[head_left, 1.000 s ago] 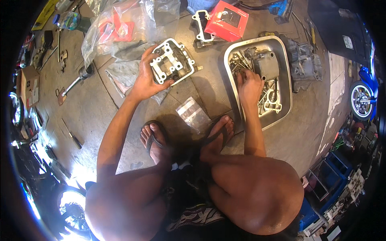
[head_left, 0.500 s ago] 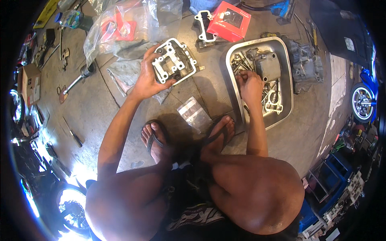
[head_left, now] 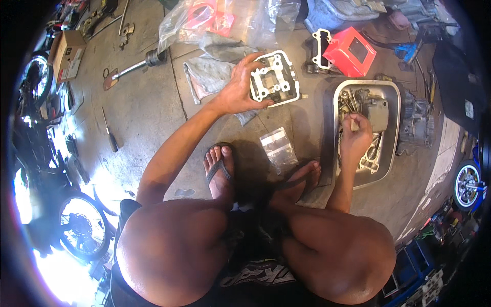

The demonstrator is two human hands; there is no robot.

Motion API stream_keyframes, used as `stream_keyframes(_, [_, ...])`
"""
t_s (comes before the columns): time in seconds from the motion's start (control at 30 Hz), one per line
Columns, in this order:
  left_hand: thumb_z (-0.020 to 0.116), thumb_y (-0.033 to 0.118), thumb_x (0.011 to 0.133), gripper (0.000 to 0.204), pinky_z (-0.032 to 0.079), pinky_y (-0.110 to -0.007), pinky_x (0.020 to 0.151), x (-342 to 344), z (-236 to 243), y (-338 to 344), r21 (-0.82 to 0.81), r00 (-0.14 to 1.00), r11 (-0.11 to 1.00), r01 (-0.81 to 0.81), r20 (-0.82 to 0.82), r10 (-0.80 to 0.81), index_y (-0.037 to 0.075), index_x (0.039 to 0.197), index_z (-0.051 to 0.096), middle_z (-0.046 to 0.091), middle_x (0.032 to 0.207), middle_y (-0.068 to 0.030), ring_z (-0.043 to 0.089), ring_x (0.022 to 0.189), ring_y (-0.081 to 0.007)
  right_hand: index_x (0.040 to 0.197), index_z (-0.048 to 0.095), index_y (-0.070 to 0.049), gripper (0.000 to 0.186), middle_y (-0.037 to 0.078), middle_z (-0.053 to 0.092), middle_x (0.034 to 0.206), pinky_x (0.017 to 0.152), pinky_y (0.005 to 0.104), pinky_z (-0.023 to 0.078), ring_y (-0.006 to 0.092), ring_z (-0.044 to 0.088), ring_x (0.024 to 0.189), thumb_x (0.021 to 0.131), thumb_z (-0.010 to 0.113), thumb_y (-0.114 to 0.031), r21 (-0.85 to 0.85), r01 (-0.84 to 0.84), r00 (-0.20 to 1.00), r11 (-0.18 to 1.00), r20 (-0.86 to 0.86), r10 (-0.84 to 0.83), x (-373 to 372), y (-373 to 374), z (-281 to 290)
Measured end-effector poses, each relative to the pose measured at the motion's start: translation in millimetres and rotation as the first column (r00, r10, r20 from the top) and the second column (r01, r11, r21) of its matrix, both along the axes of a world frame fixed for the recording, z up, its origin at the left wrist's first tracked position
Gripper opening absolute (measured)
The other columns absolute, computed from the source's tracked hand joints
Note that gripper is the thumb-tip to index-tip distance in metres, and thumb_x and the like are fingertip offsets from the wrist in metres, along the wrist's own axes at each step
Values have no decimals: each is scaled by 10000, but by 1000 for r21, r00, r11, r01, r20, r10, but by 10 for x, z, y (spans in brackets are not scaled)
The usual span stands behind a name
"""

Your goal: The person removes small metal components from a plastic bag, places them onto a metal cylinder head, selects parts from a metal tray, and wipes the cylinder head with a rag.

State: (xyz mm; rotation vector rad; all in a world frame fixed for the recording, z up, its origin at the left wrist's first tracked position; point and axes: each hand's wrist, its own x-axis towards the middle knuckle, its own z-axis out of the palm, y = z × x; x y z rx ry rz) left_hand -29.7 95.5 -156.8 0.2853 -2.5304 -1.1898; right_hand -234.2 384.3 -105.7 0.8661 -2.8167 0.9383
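Note:
My left hand grips a metal engine cylinder head by its left side, thumb along the near edge. Its open face, with a pale rim and several bolt holes, is turned up. Over a rectangular metal tray on the right, my right hand is closed, thumb and fingertips pinched together. Whatever is between them is too small to make out. Loose bolts lie just beyond these fingertips. A grey metal cover and a flat pale bracket-like part are also in the tray.
Beyond the tray stands a red box beside a pale gasket. A grey rag lies left of the cylinder head. A small clear plastic bag is between my feet. Farther left are a screwdriver and a long-handled tool.
The view has swung, so everything sits farther right in the picture. My right hand's fingertips have drawn together near the bolts. My left hand keeps its hold on the cylinder head.

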Motion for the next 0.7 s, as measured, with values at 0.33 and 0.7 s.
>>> stream_keyframes(0.33, [894, 350, 702, 947, 260, -574, 1170, 11, -1, -5, -20, 1000, 1000, -9, -23, 8, 86, 1422, 338, 326, 1559, -229, 328, 1435, -458, 950, 702, -153, 268, -27, 700, 1025, 895, 367, 416, 199, 647, 986, 735, 846, -83, -190, -519, 853, 834, -185, 488, 822, -827, 18])
stream_keyframes(0.7, [883, 350, 705, 951, 247, -568, 1179, 33, -39, 2, -11, 999, 999, -31, 10, 32, 83, 1436, 337, 317, 1566, -234, 317, 1435, -468, 1003, 723, -190, 286, -44, 655, 1070, 911, 391, 387, 209, 603, 1044, 748, 850, -166, -77, -537, 828, 840, -240, 507, 865, -901, -79])
